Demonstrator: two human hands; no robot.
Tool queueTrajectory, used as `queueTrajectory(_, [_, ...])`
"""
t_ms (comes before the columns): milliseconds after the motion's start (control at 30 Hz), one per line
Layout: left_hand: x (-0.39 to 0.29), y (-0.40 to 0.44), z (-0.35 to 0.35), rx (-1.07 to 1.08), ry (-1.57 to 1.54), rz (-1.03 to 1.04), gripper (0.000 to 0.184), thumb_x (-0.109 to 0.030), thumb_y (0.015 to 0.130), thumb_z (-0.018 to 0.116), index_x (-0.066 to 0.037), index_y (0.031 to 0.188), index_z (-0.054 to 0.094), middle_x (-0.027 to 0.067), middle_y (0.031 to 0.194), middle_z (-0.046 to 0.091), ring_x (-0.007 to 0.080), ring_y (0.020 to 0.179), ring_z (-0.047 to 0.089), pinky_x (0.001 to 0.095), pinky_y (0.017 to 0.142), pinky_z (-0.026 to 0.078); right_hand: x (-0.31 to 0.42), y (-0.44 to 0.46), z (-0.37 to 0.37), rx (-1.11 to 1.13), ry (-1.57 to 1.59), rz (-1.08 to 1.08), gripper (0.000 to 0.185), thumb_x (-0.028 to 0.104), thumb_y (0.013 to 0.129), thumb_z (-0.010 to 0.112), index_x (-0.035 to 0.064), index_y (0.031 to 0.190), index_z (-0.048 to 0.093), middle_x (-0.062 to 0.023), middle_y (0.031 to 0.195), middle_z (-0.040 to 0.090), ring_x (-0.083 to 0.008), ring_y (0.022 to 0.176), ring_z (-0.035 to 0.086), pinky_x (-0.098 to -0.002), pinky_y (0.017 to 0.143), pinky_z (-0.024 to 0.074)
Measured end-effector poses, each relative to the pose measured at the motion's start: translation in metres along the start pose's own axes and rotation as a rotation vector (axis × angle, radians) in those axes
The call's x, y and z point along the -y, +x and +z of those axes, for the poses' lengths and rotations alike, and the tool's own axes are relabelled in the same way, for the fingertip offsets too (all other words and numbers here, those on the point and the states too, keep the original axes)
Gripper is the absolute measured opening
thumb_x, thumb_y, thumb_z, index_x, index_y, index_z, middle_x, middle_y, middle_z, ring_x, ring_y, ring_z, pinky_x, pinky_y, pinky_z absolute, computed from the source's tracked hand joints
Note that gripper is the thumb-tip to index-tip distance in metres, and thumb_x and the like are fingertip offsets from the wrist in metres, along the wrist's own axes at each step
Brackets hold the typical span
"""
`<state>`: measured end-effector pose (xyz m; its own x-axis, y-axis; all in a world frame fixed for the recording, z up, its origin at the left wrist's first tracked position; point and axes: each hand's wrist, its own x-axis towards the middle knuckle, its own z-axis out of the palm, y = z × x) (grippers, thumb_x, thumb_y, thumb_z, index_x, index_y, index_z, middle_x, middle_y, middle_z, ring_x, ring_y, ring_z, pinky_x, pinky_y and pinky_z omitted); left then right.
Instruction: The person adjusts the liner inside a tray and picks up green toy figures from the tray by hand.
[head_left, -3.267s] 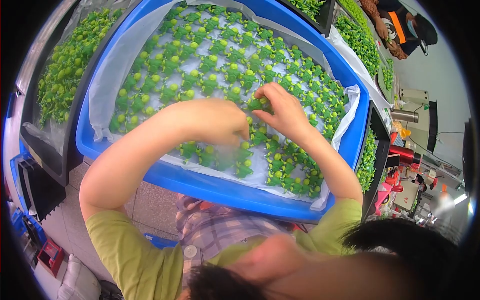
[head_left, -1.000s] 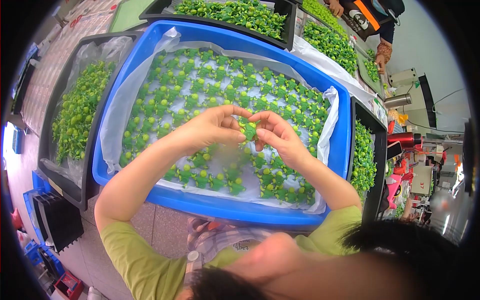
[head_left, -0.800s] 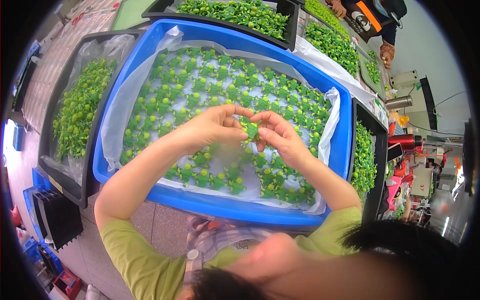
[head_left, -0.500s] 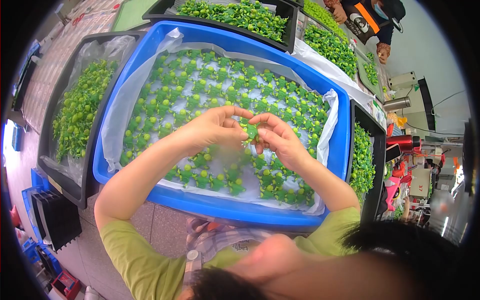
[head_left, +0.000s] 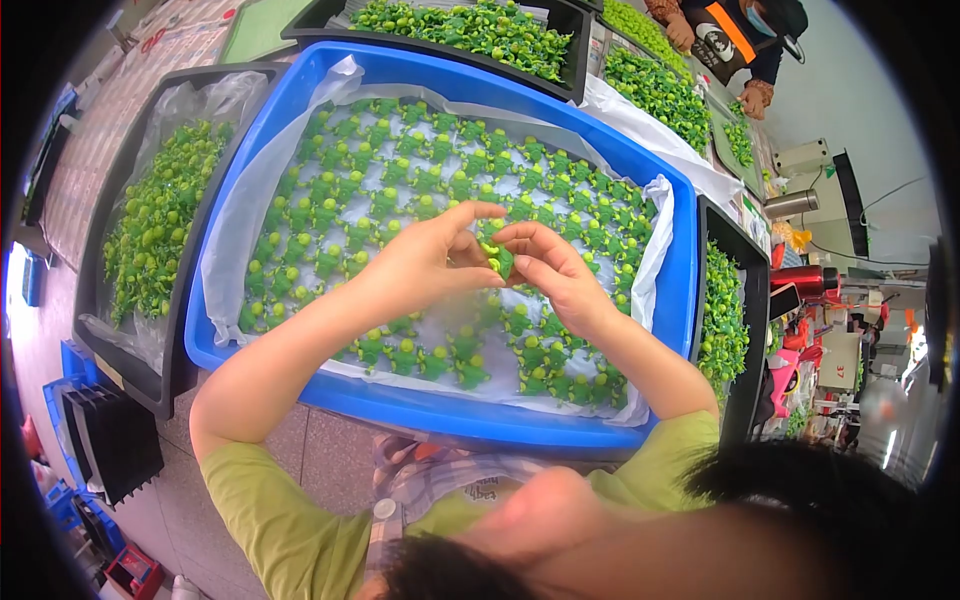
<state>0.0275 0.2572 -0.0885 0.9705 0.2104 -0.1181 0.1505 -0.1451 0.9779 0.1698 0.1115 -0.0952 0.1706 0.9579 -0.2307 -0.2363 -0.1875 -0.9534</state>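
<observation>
Over blue tub (head_left: 440, 417), green piece (head_left: 503, 262) in right hand (head_left: 562, 275)

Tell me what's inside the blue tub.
The blue tub holds small green figures with yellow-green heads, spread on a white liner. The liner hides the tub's bottom; the left hand and right hand hide whatever lies behind them.

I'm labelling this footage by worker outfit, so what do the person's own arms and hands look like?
The left hand and right hand show no gloves or rings. The wrists show no watch or bracelet. The plain yellow-green left sleeve and right sleeve are short, leaving the forearms bare.
</observation>
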Motion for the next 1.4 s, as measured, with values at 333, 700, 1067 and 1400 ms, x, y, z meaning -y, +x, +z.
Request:
queueTrajectory(333, [0.019,0.011,-0.011,0.141,-0.566,-0.291,0.053,-0.029,0.081,0.063,-0.004,0.123,0.042,0.0095,0.104,0.056,0.0158,0.089,0.057,0.03,0.077,0.05,-0.008,0.007,0.001,-0.022,-0.186,-0.086,0.029,0.007,0.09,0.045,0.0021,0.119,0.048,-0.0069,0.107,0.053,-0.0128,0.086,0.058,-0.0261,0.076,0.0466])
queueTrajectory(700, [0.016,0.014,-0.048,-0.419,-0.844,-0.116,0.024,-0.031,0.082,0.062,-0.008,0.086,0.055,-0.0003,0.076,0.051,0.0125,0.072,0.059,0.027,0.064,0.052,-0.023,0.024,0.006,0.062,-1.102,-0.384,0.01,0.008,0.076,0.06,0.0069,0.086,0.063,-0.0078,0.081,0.058,-0.0252,0.082,0.054,-0.0352,0.073,0.0429])
queueTrajectory(1067, [0.015,0.015,-0.05,-0.501,-0.688,-0.176,0.028,-0.038,0.08,0.063,-0.011,0.078,0.055,-0.0054,0.069,0.047,0.0047,0.055,0.046,0.0175,0.047,0.036,-0.039,0.042,0.044,0.246,-1.396,-0.442,0.037,0.009,0.067,0.064,0.0102,0.103,0.056,-0.0079,0.087,0.05,-0.0266,0.084,0.048,-0.0372,0.075,0.0397])
queueTrajectory(1400, [0.015,0.014,-0.044,-0.459,-0.627,-0.187,0.019,-0.031,0.082,0.06,-0.012,0.086,0.059,-0.0068,0.069,0.048,0.0034,0.055,0.044,0.0169,0.047,0.035,-0.018,0.037,0.028,0.161,-0.913,-0.18,0.033,0.006,0.069,0.058,0.0065,0.101,0.054,-0.0066,0.097,0.054,-0.0209,0.094,0.052,-0.0307,0.084,0.0408])
